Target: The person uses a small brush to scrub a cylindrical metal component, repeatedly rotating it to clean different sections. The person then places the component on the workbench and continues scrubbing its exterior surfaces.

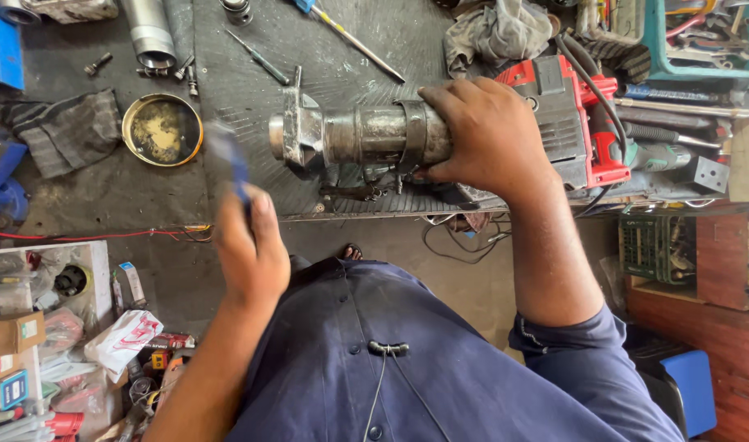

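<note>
Right hand clamped over the rear of a greasy metal tool barrel, fingers wrapped round it beside the red motor housing, long axis lying left to right across the ribbed black mat. Left hand raised nearer the body, fingers closed on a blurred blue-handled tool, just left of and below the barrel's open nose. Round tin of grease farther left.

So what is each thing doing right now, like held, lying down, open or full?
Right hand: gripping the metal cylinder.
Metal cylinder: lying on its side on the mat, joined to the red power tool.
Red power tool: lying on the bench.
Left hand: closed on a blue tool.
Blue tool: held up, blurred.
Round tin: open, yellowish grease inside.
Screwdriver: lying loose.
</note>
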Motion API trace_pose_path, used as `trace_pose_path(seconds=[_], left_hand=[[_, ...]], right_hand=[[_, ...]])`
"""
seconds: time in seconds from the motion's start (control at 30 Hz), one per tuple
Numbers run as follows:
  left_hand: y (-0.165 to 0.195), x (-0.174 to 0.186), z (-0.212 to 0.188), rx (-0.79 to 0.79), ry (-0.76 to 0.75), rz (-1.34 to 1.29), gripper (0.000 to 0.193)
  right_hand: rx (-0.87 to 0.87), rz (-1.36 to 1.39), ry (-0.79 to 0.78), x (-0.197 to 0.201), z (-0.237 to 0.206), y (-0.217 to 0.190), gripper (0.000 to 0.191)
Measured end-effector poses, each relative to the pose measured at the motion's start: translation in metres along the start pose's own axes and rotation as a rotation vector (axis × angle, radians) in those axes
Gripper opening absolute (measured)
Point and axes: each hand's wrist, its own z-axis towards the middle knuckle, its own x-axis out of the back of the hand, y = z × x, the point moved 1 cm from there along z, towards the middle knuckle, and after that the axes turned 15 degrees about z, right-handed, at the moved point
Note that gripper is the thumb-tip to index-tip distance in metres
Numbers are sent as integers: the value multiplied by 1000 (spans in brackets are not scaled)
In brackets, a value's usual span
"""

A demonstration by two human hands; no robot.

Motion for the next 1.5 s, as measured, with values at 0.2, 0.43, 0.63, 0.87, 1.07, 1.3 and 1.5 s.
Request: trace_pose_path(seconds=[0.2,0.43,0.63,0.87,1.07,1.3,1.5], left_hand=[[2,-8,-35,244,-410,-23,31],[2,-19,-33,182,-265,59,21],[1,-9,-25,-5,-139,305,16],[6,-10,-22,30,-198,328,25],[5,-21,-24,29,-329,307,28],[2,-16,-17,97,-312,261,29],[3,-16,-6,165,-338,186,31]], right_hand=[[-8,-12,27,-3,-1,-3,94],[-32,17,27,-4,-2,3,93],[4,10,59,-6,-4,4,93],[-3,19,47,-7,-4,7,88],[1,40,60,-8,-4,8,87],[11,29,64,-10,-6,8,86],[22,20,64,-10,-7,6,86]])
